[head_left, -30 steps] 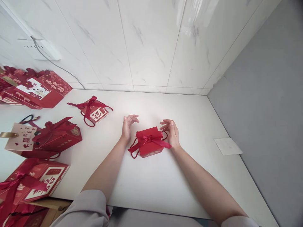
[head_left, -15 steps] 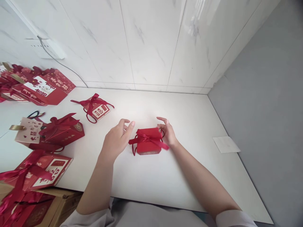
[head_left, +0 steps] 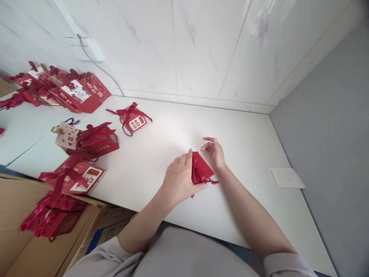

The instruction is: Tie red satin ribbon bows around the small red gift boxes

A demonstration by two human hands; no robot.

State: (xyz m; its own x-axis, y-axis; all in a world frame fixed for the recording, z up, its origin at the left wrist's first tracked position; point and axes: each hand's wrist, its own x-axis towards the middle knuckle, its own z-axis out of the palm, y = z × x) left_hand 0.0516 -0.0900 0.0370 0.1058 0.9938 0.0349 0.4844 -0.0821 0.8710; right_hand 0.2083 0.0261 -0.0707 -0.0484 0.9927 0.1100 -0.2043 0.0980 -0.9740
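Red gift box (head_left: 205, 163) | head: seen on or just above the white table (head_left: 245, 134) | should be pressed only lightly by its sides, ribbon bow (head_left: 196, 169) left uncrushed | left hand (head_left: 178, 175): laid across, box spanned and clasped between thumb and fingers | right hand (head_left: 216, 154): poised just beside, fingers loosely curled, nothing gripped

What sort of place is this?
Probably an indoor work corner for gift packaging, perhaps a small workshop. Ribboned red gift boxes stand along a plain white table, which backs onto a tiled wall, and an open cardboard carton sits beside it.
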